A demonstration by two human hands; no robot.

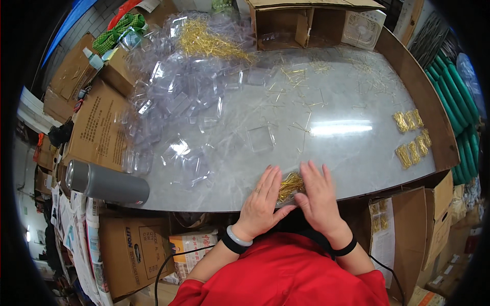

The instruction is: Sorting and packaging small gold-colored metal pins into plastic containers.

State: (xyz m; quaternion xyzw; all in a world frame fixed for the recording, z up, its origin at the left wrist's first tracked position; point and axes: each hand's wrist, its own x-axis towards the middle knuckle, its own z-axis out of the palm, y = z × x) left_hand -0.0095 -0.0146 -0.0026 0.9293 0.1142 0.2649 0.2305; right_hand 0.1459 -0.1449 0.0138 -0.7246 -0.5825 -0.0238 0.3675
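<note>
A small bundle of thin gold wire pieces [291, 186] lies at the table's near edge, between my two hands. On its left is my left hand [263, 201], fingers stretched out and close together, thumb pointing toward the right hand. My right hand [320, 201] flanks the bundle's other side, its fingers straight and slightly apart. The palms face the bundle, and the fingertips rest at or just above the tabletop. Whether a clear box surrounds the wires cannot be made out. Beyond the hands lies a single clear plastic box [261, 139], with loose gold wires [306, 125] near it.
Clear plastic boxes [178, 97] pile up at the left, topped by a gold wire heap [206, 40]. Several packed gold bundles [413, 148] lie right. A grey flask [109, 183] lies at the left edge. A cardboard shelf [280, 28] and white fan [363, 29] stand behind.
</note>
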